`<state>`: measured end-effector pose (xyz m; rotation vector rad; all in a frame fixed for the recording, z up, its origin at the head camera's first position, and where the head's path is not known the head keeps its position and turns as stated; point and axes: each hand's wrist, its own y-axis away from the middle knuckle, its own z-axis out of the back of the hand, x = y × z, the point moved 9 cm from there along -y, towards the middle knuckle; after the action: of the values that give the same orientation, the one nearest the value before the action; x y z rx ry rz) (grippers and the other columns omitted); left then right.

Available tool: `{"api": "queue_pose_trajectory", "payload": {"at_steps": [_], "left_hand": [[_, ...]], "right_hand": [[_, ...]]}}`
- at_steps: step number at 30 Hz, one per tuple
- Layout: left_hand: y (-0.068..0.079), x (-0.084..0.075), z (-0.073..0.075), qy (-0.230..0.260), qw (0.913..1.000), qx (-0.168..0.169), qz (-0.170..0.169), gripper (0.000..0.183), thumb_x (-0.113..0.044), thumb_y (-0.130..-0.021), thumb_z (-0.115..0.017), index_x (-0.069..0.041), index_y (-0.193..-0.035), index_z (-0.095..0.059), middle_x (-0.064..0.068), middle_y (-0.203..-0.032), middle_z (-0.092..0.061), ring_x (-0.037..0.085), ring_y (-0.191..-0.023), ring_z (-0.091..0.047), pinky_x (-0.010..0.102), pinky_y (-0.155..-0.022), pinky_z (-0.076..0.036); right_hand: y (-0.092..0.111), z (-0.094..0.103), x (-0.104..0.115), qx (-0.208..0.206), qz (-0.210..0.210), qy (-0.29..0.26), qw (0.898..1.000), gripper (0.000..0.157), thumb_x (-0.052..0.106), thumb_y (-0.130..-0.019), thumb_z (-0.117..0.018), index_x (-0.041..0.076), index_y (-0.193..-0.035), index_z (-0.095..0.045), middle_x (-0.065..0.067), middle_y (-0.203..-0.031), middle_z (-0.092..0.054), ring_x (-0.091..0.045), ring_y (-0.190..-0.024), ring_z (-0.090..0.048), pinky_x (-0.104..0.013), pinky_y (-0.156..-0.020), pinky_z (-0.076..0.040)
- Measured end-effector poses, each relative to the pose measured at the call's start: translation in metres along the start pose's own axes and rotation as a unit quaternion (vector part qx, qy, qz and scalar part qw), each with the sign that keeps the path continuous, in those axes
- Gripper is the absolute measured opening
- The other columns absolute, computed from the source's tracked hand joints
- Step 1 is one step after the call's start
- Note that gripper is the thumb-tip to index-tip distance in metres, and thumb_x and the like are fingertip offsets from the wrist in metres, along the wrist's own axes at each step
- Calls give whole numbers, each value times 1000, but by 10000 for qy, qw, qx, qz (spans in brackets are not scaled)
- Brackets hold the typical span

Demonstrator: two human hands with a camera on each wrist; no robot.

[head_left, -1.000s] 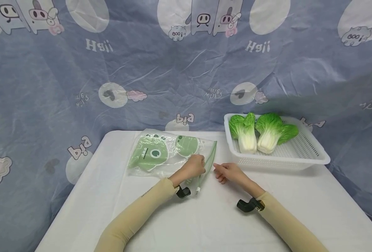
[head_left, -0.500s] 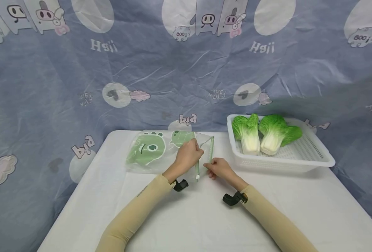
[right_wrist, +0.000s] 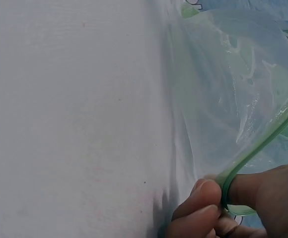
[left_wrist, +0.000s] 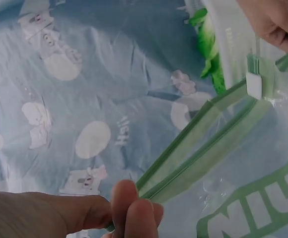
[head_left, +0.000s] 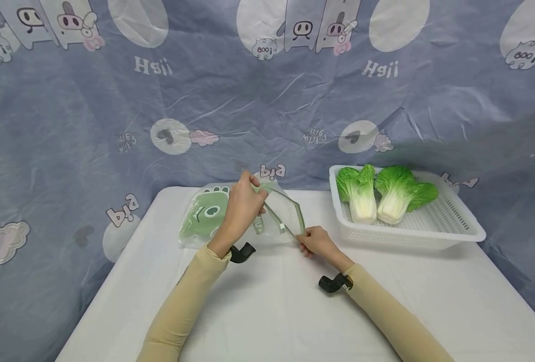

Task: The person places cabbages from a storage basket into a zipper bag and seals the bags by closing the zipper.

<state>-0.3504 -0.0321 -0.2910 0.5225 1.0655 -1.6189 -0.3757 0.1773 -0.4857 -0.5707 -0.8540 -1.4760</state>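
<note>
A clear zip bag (head_left: 204, 213) with green cartoon print lies toward the back left of the table, its green-edged mouth facing right and spread apart. My left hand (head_left: 242, 203) pinches one edge of that mouth and holds it raised; in the left wrist view the green zip strip (left_wrist: 183, 168) runs from between thumb and fingers. A white slider (left_wrist: 253, 86) sits on the strip. Lower and to the right, my right hand (head_left: 317, 241) pinches the near corner of the mouth, and the strip curves round the thumb (right_wrist: 246, 191) in the right wrist view.
A white plastic basket (head_left: 453, 234) stands at the back right with two leafy cabbages, one on the left (head_left: 361, 196) and one on the right (head_left: 396, 193). The white table (head_left: 272, 311) ends at a patterned blue-grey cloth (head_left: 231, 100) behind it.
My left hand has risen and moved left, lifting one edge of the bag's mouth, which now gapes. The right hand has come left and taken hold of the near corner.
</note>
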Motion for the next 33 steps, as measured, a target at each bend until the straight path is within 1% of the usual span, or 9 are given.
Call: {"api": "queue_pose_trajectory", "payload": {"at_steps": [3, 7, 9, 13, 17, 24, 29, 31, 33], "left_hand": [[0, 4, 1, 70, 9999, 74, 126, 7, -4, -89, -57, -3, -93, -52, 8, -52, -62, 15, -40, -60, 25, -39, -48], [-1, 8, -9, -510, 9982, 293, 91, 7, -9, -90, -60, -5, -86, -56, 3, -52, -62, 10, -39, -58, 23, -45, -47], [-2, 12, -16, -546, 9974, 456, 128, 9, -11, -90, -62, -5, -84, -59, 4, -52, -62, 11, -40, -59, 23, -46, -48], [-7, 24, -31, 10, 9949, 911, 423, 12, -14, -91, -65, -3, -85, -63, 8, -54, -64, 17, -44, -63, 26, -46, -52], [-11, 36, -44, 427, 9877, 1299, 764, 13, -14, -90, -63, -1, -87, -62, 9, -56, -64, 17, -45, -63, 29, -47, -55], [-13, 47, -61, 731, 9759, 1735, 1101, 14, -13, -89, -66, -1, -87, -60, 11, -60, -64, 19, -49, -64, 33, -53, -58], [-13, 50, -67, 777, 9741, 1859, 1027, 16, -16, -88, -70, -2, -81, -68, 11, -61, -66, 21, -53, -66, 39, -60, -59], [-14, 51, -69, 866, 9728, 1895, 1015, 17, -17, -88, -70, -2, -81, -69, 11, -62, -66, 20, -53, -66, 42, -63, -59], [-14, 51, -71, 971, 9709, 1940, 1013, 17, -17, -89, -70, -2, -81, -69, 12, -63, -66, 20, -53, -66, 45, -65, -59]], "right_hand": [[0, -1, -1, 70, 17, -5, 10000, 28, 23, -94, -63, 4, -73, -62, -4, -60, -62, -10, -44, -52, -23, -43, -46], [0, -2, -1, 124, 109, -189, 9997, 32, 29, -93, -64, 3, -75, -63, -4, -61, -62, -11, -45, -53, -25, -45, -47], [0, -1, 2, 92, 207, -306, 9993, 35, 32, -93, -64, 3, -75, -62, -4, -61, -61, -12, -45, -53, -26, -46, -49], [1, 6, 10, 28, 390, -229, 9990, 39, 37, -94, -62, 3, -76, -63, -6, -62, -62, -15, -47, -57, -30, -49, -52], [11, 21, 23, 135, 351, 246, 9990, 40, 38, -95, -61, -1, -85, -67, -9, -68, -65, -17, -54, -63, -35, -58, -57], [38, 76, 57, 508, 335, 571, 9965, 38, 36, -94, -62, -2, -91, -67, -13, -78, -68, -22, -68, -70, -35, -66, -59], [37, 136, 72, 191, 400, 889, 9951, 38, 35, -93, -63, -1, -101, -65, -11, -85, -68, -19, -72, -69, -33, -68, -58], [29, 158, 70, 74, 357, 1166, 9925, 34, 37, -92, -63, 4, -83, -63, -3, -70, -61, -11, -60, -60, -29, -59, -53], [20, 177, 63, -4, 254, 1413, 9896, 40, 38, -91, -63, 10, -65, -53, 5, -58, -47, -7, -51, -44, -26, -53, -42]]}}
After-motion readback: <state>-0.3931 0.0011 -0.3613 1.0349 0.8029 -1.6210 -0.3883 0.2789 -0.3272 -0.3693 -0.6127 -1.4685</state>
